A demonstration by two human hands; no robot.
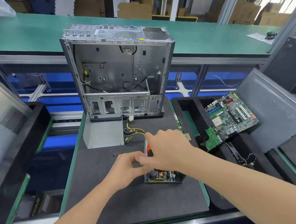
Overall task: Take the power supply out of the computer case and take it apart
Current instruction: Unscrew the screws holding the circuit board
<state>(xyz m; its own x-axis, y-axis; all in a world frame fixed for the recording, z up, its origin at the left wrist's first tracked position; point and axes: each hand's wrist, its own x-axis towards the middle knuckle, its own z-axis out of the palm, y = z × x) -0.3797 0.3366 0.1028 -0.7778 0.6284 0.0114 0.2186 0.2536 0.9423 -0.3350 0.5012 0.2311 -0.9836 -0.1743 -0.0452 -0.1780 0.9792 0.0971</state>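
The opened power supply [163,178] lies on the black mat, its circuit board and capacitor showing below my hands. My right hand [167,147] grips an orange-handled screwdriver [148,149] upright over it. My left hand [127,168] has its fingers curled at the unit's left top edge, pinching something small that I cannot make out. The supply's grey metal cover [103,134] lies apart on the mat, and its yellow-black cable bundle [133,131] trails beside it. The empty computer case [119,68] stands open behind.
A motherboard [232,114] and a smaller green board [211,138] lie in the black tray [184,105] at right. Loose screws [114,155] sit on the black mat [136,203]. Grey case panels stand left and right. A green conveyor runs behind.
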